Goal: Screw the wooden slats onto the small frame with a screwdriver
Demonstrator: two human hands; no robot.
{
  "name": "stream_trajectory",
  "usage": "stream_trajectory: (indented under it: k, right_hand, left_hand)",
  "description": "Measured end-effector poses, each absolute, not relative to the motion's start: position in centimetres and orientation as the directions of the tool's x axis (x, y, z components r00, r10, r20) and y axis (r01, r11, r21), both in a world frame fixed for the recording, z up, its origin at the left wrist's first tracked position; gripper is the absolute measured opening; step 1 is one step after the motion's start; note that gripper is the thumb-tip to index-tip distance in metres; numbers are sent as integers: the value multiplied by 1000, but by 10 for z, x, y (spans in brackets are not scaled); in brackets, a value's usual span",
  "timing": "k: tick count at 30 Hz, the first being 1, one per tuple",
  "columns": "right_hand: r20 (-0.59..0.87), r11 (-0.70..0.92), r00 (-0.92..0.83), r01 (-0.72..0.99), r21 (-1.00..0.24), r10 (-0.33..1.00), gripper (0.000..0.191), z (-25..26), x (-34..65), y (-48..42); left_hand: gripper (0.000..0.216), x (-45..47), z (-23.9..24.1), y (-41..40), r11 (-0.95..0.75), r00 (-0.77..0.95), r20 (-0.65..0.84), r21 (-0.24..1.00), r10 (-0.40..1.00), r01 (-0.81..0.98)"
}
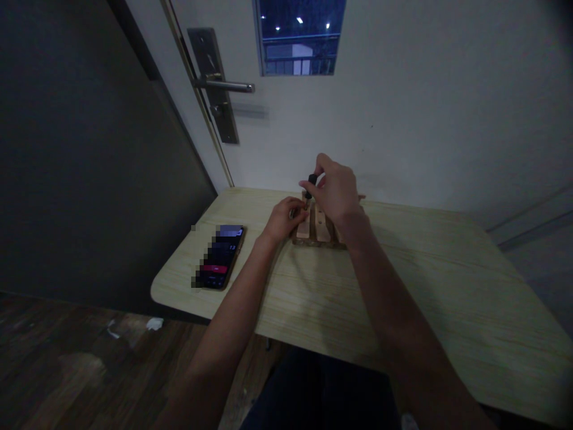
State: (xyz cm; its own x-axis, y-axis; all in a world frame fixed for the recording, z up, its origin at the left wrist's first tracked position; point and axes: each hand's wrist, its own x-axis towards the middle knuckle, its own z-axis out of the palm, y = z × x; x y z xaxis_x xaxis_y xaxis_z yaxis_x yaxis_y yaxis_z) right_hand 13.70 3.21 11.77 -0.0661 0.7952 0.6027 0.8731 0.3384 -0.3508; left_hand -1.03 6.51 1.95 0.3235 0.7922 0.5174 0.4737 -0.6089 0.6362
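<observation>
A small wooden slatted frame [316, 230] lies flat on the light wood-grain table [403, 286], toward the far edge and close to the white wall [425, 107]. The left hand [283, 218] rests against the frame's left side, fingers curled onto its edge in a bracing grip. The right hand [335, 192] is raised directly above the frame, fingers closed around a small dark tool [311, 184] whose black handle stands nearly upright; its lower end points down at the frame's left portion, just beside the left fingertips. Whether the tip touches the wood cannot be determined in the dim light. Both forearms extend from the near edge and converge on the frame, which sits between and beneath the two hands. A phone [221, 255] with a lit screen lies flat on the table's left side, well apart from the frame. A door handle [226, 86] is visible at far left, and a small dark window [299, 36] above.
</observation>
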Motion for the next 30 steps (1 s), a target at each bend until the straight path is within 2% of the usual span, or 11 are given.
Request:
stream_trajectory:
  k: [5,15,20,25,30]
  right_hand:
    - [557,331,-65,859,-391,828,31,118,134,31]
    - [581,421,-102,789,-448,808,27,118,140,36]
    - [589,430,-135,812,-396,797,28,119,140,32]
    - [620,363,-101,877,-314,778,9,118,137,30]
    - [582,373,-142,878,-299,801,17,119,135,35]
  left_hand:
    - [7,-10,20,64,-612,323,522,635,789,471]
    - [6,-11,19,65,-608,325,515,640,793,470]
    - [8,-10,20,64,-603,325,508,643,797,472]
    - [8,-10,19,65,-612,325,519,638,790,467]
    - [9,-10,18,65,-605,317,518,641,795,472]
